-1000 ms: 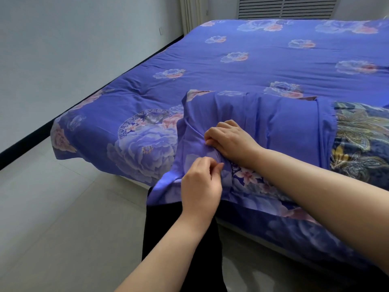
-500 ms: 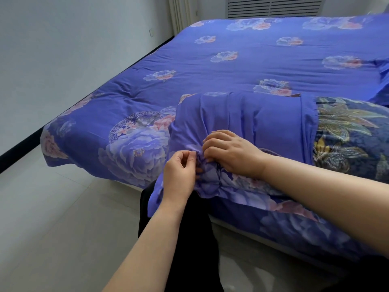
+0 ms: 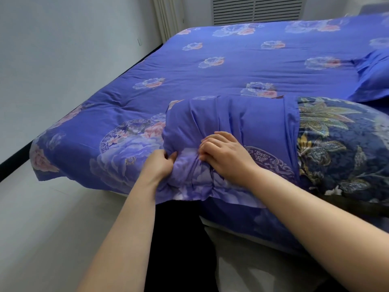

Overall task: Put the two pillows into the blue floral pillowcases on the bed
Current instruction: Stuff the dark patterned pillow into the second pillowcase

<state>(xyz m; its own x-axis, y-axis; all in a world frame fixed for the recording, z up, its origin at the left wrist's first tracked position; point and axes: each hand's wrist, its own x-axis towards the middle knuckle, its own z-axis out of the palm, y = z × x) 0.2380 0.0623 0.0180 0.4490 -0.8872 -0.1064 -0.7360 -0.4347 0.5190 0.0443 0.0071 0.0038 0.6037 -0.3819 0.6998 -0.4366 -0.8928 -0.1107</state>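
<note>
**Hands bunch the pillowcase at the bed's near edge**

Both hands work on one blue floral pillowcase [image 3: 229,121], which lies at the near edge of the bed [image 3: 242,66], on top of the blue floral cover. The left hand [image 3: 161,163] has its fingers curled around a fold of the fabric at the closed end of the case and grips it. The right hand [image 3: 223,152] lies just beside the left one, knuckles up, with the fingertips bent down into the same gathered cloth; it seems to pinch the fabric, and creases run out from under the fingers. The two hands are close but do not touch.

A pillow [image 3: 339,148] with a dark blue cover and a pattern of leaves sticks out of the open right end of the case. Its left part is inside the case, while its right part is uncovered and rests on the bed.

At the far right of the bed lies another blue piece [image 3: 376,76], which looks like a second pillowcase; if a pillow is inside, I cannot tell.

Behind the bed stand a pale curtain [image 3: 166,15] and a grille [image 3: 256,8] with slats on the wall. The floor [image 3: 52,218] is light, and dark trousers [image 3: 179,239] of the person show between the arms.
</note>
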